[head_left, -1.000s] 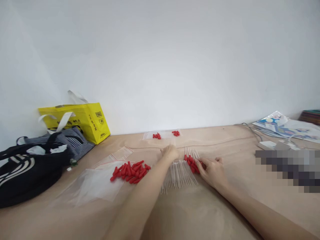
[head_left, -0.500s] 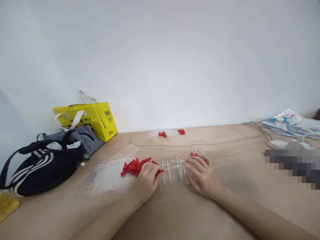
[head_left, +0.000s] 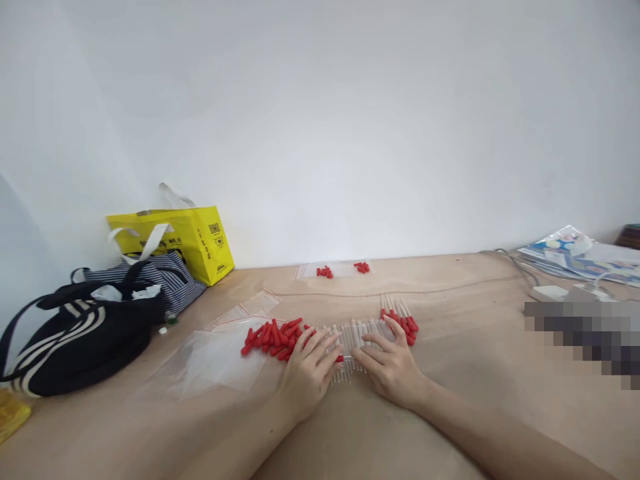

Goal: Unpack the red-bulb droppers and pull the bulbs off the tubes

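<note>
My left hand (head_left: 311,370) is closed around a red rubber dropper bulb (head_left: 339,359), whose end shows past the fingers. My right hand (head_left: 393,363) pinches a thin clear glass dropper tube (head_left: 349,358) that lies level against the bulb; whether it sits inside the bulb I cannot tell. Under and behind both hands lies a row of clear glass tubes (head_left: 356,330). A heap of loose red bulbs (head_left: 274,335) is left of my left hand. Beyond my right hand lie several droppers (head_left: 407,321) with red bulbs fitted, tubes pointing away.
Clear plastic bags (head_left: 220,367) lie flat at left. By the wall is another bag (head_left: 343,269) with red bulbs and tubes. A black bag (head_left: 85,340), striped bag (head_left: 175,283) and yellow bag (head_left: 217,243) stand left. Papers (head_left: 575,253) and white plugs (head_left: 550,293) are at right.
Both hands have moved nearer to each other and slightly toward me, with bulb and tube between them. My right hand has uncovered more of the fitted droppers.
</note>
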`<state>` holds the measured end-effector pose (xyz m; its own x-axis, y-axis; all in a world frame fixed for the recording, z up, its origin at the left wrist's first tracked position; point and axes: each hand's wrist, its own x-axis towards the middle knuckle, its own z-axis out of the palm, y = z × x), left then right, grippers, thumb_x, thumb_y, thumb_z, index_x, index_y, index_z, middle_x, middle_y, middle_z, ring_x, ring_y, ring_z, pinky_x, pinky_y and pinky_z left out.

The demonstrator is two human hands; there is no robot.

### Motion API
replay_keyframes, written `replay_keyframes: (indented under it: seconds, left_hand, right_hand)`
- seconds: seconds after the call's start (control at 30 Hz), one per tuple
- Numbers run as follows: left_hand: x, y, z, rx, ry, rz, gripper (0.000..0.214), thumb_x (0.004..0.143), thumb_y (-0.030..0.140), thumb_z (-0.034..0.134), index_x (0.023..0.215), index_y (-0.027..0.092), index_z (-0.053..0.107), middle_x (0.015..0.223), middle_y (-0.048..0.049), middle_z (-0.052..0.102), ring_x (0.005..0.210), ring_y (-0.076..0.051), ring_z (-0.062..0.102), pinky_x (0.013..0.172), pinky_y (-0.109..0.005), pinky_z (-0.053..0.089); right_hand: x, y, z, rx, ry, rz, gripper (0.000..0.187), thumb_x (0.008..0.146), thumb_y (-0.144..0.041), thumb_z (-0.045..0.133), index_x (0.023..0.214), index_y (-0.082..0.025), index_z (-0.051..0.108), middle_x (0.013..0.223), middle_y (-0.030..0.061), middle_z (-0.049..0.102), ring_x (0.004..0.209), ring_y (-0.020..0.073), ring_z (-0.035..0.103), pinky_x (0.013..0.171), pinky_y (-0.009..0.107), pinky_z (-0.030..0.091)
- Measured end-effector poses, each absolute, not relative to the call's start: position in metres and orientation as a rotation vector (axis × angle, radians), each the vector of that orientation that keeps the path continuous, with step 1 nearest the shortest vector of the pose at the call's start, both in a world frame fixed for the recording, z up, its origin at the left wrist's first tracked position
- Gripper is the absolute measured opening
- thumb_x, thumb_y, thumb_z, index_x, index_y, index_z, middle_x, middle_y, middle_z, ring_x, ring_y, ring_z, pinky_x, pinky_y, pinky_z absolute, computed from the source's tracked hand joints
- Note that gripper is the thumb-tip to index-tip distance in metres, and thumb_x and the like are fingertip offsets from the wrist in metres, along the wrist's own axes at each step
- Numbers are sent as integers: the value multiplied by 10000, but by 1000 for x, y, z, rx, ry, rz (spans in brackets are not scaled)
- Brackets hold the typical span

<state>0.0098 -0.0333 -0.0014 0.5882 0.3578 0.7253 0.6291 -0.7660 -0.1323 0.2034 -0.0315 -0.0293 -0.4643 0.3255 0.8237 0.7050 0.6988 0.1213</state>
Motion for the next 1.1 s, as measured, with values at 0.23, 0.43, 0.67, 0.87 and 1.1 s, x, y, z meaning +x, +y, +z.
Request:
replay_keyframes:
  seconds: [0.23, 0.43, 0.67, 0.87, 1.1]
  left_hand:
    - [13, -36, -1, -2421, -767, -993, 203, 858, 176, 412, 880, 190, 613, 958, -27, 668, 987, -181, 559, 961, -434, 297]
    - [13, -36, -4, -2429, -763, -1026, 214, 859, 187, 420, 774, 200, 616, 923, 4, 681, 997, -191, 558, 1001, -486, 203]
    - [13, -37, -4, -2426, -754, -982, 224, 840, 148, 416, 785, 223, 619, 932, 30, 678, 993, -187, 557, 1024, -509, 136]
    - [-7, -33, 3, -2365, -828, -1019, 263, 827, 107, 375, 800, 212, 614, 900, 4, 683, 937, -189, 576, 967, -495, 231]
    - [-20, -23, 5, -2388, -1029, -1158, 208, 853, 227, 406, 885, 193, 609, 764, -38, 594, 727, -135, 568, 644, -247, 466]
  right_hand:
    - [200, -35, -25, -754, -2086, -576, 213, 783, -110, 419, 887, -212, 575, 570, -39, 583, 758, 123, 544, 987, 489, 96]
    - [204, -36, -26, -744, -2102, -609, 213, 758, -76, 398, 802, -204, 563, 528, -46, 552, 751, 128, 543, 977, 505, 104]
    - [204, -38, -29, -736, -2090, -608, 228, 745, -58, 397, 808, -201, 563, 511, -52, 546, 787, 133, 552, 975, 502, 109]
    - [230, -31, -26, -792, -1963, -634, 200, 782, -102, 411, 775, -200, 586, 563, -36, 594, 793, 136, 560, 948, 450, 150]
    - [246, -20, -24, -1088, -1904, -638, 199, 848, -236, 434, 842, -221, 633, 515, -32, 574, 492, 72, 481, 628, 274, 228]
